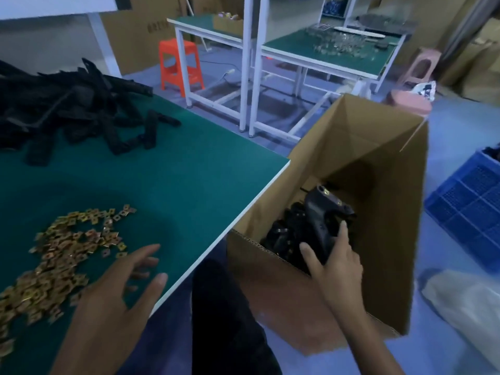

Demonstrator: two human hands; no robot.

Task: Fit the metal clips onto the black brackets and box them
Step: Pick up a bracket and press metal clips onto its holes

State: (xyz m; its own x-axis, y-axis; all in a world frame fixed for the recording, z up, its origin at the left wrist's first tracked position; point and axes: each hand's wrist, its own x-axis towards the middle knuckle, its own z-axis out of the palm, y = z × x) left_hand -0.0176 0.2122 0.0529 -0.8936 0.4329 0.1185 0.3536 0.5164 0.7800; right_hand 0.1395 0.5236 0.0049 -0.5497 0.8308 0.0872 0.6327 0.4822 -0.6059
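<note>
A black bracket is gripped at its lower end by the right hand, thumb and fingers wrapped round it, inside the open cardboard box. A gold glint is seen at the bracket's upper end. More brackets in the box lie below it. The box stands just beside the bench's right edge. The left hand is held with fingers spread and nothing in it, near the bench's front edge, beside the heap of gold metal clips. A pile of loose black brackets is seen at the far left corner.
</note>
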